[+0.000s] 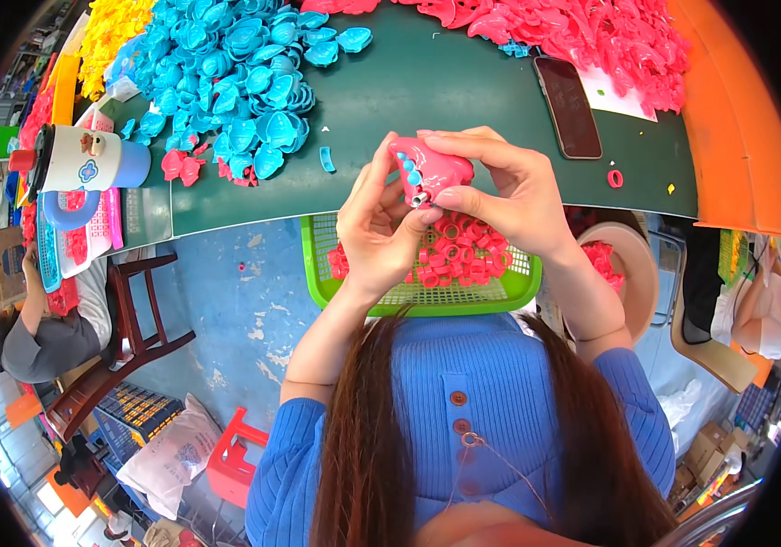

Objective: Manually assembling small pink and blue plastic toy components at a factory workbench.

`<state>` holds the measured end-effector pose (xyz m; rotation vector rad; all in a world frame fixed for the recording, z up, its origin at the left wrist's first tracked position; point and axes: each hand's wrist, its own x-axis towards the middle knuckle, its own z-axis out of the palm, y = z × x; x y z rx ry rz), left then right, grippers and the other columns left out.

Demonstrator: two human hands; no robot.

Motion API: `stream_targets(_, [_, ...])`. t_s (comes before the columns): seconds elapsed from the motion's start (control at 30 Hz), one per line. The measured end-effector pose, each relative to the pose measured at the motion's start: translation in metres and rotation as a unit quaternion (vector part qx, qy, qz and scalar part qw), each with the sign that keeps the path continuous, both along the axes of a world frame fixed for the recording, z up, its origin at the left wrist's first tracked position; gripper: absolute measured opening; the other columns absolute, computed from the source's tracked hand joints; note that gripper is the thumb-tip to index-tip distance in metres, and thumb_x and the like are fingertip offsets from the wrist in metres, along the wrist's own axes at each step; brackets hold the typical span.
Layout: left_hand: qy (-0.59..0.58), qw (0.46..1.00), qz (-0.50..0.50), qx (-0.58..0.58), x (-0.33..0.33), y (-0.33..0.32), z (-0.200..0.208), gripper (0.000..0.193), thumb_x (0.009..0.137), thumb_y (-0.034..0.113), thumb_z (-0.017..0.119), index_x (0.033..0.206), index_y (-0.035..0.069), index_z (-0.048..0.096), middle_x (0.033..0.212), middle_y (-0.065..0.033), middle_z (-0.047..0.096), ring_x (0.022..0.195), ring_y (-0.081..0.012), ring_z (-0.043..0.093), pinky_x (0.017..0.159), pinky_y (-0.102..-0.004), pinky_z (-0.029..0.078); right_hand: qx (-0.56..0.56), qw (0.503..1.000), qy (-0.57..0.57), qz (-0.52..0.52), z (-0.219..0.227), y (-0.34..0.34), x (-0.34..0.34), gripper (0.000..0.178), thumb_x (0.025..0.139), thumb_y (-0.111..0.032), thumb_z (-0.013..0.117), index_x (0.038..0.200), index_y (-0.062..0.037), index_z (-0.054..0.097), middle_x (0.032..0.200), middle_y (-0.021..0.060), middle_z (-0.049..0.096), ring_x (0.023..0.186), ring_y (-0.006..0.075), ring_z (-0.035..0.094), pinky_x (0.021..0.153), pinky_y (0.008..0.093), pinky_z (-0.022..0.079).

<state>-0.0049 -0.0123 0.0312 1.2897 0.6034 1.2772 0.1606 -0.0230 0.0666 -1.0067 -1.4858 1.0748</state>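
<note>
A glossy pink plastic shell piece [443, 169] is held up between my two hands, just over the near edge of the green table [381, 96]. Small blue round parts and a little silvery piece show along its left side. My left hand [374, 223] closes on its lower left, thumb at the bottom. From the right, my right hand [523, 187] grips it, with fingers across the top and thumb on the front. Below my hands sits a green basket [319, 273] holding many red plastic rings [463, 255]. My hands hide part of the shell.
Piles of blue shells [226, 73], pink pieces [591, 41] and yellow pieces [113, 41] cover the table's far side. A phone [569, 109] lies at right near a loose red ring [616, 179]. A lidded cup [90, 164] stands left. Another person [53, 337] sits beyond a wooden chair [140, 314].
</note>
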Motion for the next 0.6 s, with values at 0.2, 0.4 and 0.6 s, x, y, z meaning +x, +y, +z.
stream_targets(0.2, [0.008, 1.0, -0.008, -0.006, 0.0, 0.0002, -0.0017, 0.071, 0.076, -0.011, 0.063, 0.137, -0.005, 0.026, 0.124, -0.0125, 0.043, 0.11, -0.0258, 0.054, 0.091, -0.0332, 0.049, -0.001, 1.0, -0.005, -0.005, -0.0018, 0.0001, -0.0021, 0.044, 0.073, -0.003, 0.071, 0.115, 0.0004, 0.059, 0.117, 0.0172, 0.057, 0.109, 0.0207, 0.052, 0.096, 0.0335, 0.039])
stream_targets(0.4, [0.0, 1.0, -0.006, -0.02, 0.0019, -0.0002, -0.0035, 0.07, 0.077, -0.009, 0.063, 0.137, -0.005, 0.027, 0.123, -0.0121, 0.044, 0.109, -0.0255, 0.055, 0.089, -0.0329, 0.05, -0.024, 0.999, 0.026, 0.005, -0.0049, 0.0019, 0.0001, 0.043, 0.073, -0.003, 0.071, 0.115, 0.0004, 0.059, 0.117, 0.0179, 0.057, 0.11, 0.0225, 0.053, 0.098, 0.035, 0.039])
stream_targets(0.6, [0.009, 1.0, -0.004, 0.005, 0.001, 0.0015, -0.0034, 0.07, 0.077, -0.009, 0.063, 0.137, -0.005, 0.027, 0.123, -0.0123, 0.044, 0.109, -0.0254, 0.055, 0.088, -0.0326, 0.05, -0.039, 0.998, 0.049, 0.024, -0.008, 0.0046, 0.0015, 0.042, 0.074, -0.003, 0.07, 0.115, 0.0009, 0.059, 0.117, 0.0181, 0.057, 0.11, 0.0225, 0.053, 0.098, 0.0356, 0.039])
